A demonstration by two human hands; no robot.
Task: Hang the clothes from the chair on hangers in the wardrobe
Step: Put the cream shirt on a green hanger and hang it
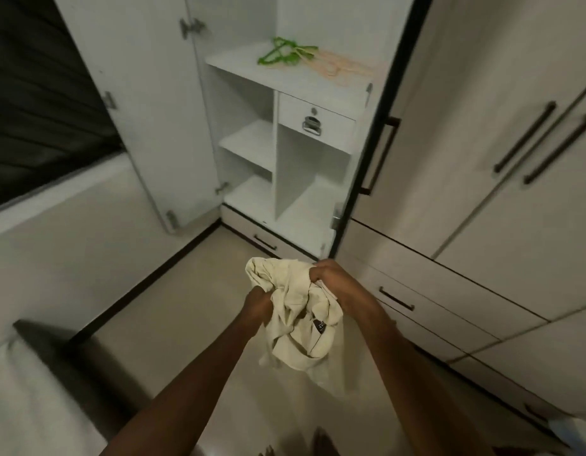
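- Both hands gripped a bunched cream garment [296, 319] in front of the open wardrobe [285, 143]: the left hand [257, 302] clutched its left side, and the right hand [331, 284] clenched its upper edge.
- A small dark label [319, 325] showed inside the garment; its pale print was too small to read.
- Green hangers [280, 52] and peach hangers [342, 67] lay touching on the wardrobe's upper shelf [252, 65].
- Below that shelf sat a small drawer [318, 118] with a keyhole and a metal pull.
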